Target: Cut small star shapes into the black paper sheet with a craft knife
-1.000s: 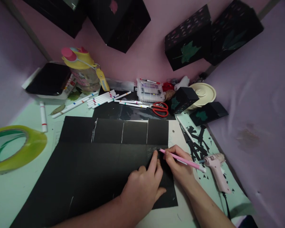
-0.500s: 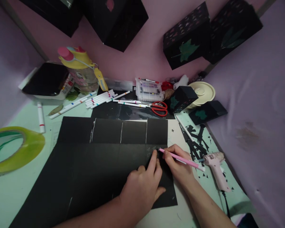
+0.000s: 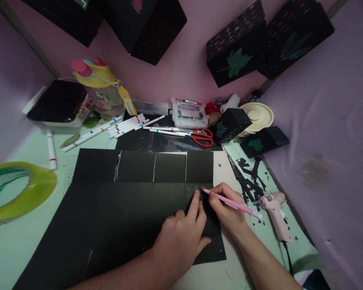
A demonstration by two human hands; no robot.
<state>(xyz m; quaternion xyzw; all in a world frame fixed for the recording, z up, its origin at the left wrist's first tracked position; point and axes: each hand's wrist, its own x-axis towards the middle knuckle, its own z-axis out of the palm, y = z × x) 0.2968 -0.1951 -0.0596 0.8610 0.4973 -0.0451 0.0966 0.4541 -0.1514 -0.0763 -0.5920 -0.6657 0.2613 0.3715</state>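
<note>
A large sheet of black card (image 3: 115, 217) with white crease lines lies in front of me. My left hand (image 3: 183, 239) rests on it with its index finger stretched out and its thumb apart, pressing near small white outlined shapes (image 3: 192, 191). Under that fingertip is a small dark piece that I cannot make out clearly. My right hand (image 3: 228, 205) grips a pink pen (image 3: 230, 202), whose tip meets the card right beside the left index fingertip.
To the right are black paper scraps (image 3: 251, 181) and a pink glue gun (image 3: 275, 213). Behind the card lie red-handled scissors (image 3: 202, 138), several white markers (image 3: 128, 125) and a clear case (image 3: 189, 114). Yellow-green tape (image 3: 42, 181) is at left; black boxes (image 3: 236, 48) hang above.
Both hands and the pen stay almost in place at the same spot on the card. The whole view has shifted very slightly.
</note>
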